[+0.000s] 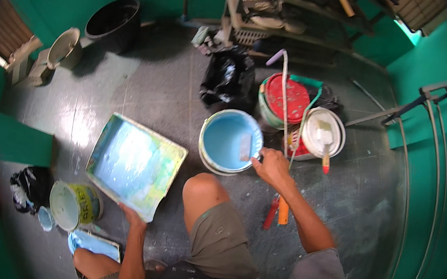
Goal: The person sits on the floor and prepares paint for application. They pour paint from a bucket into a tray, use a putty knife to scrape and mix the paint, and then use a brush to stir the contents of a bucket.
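A large rectangular paint tray (pixel 139 156), smeared with pale blue and yellow-green paint, lies on the floor at the left. My left hand (pixel 133 217) grips its near edge, the fingers partly hidden. Before my knee stands a white bucket (pixel 231 143), coated inside with light blue. At its right rim my right hand (pixel 273 167) is closed round the dark handle of a flat-bladed scraper (pixel 245 147), whose pale blade sits inside the bucket. Paint rollers with a red handle (pixel 270 214) and an orange handle (pixel 283 210) lie below my right hand.
Right of the bucket are a red-lidded pail (pixel 288 100) and a white lid with a paintbrush (pixel 326 154). A black bag (pixel 229 75) stands behind. A yellowish bucket (pixel 68 205) and small blue tray (pixel 94 245) sit at lower left. A shoe rack (pixel 299 36) stands at the back.
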`<act>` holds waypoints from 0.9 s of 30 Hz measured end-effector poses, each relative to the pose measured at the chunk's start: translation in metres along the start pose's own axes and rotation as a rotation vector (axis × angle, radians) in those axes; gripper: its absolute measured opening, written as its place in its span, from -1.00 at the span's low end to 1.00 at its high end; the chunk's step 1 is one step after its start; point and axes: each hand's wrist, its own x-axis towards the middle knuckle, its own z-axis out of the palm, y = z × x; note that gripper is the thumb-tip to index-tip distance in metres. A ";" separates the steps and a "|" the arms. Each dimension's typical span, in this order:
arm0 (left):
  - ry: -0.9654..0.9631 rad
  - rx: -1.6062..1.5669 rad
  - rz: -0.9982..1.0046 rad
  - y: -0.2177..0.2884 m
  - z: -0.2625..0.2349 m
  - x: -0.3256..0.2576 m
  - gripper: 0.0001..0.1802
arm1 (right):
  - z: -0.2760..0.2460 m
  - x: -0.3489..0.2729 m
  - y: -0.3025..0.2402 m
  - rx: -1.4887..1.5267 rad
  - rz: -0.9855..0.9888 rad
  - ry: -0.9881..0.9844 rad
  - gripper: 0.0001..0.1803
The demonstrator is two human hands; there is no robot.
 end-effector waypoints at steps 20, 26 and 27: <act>0.084 0.032 0.081 0.013 0.011 -0.022 -0.20 | -0.052 0.023 0.024 0.319 0.076 0.071 -0.56; 0.053 0.035 0.099 0.020 -0.005 -0.012 -0.22 | -0.040 0.018 0.015 0.267 0.061 0.020 -0.56; 0.044 0.038 0.107 0.023 -0.011 -0.009 -0.21 | -0.037 0.018 0.011 0.266 0.047 0.010 -0.56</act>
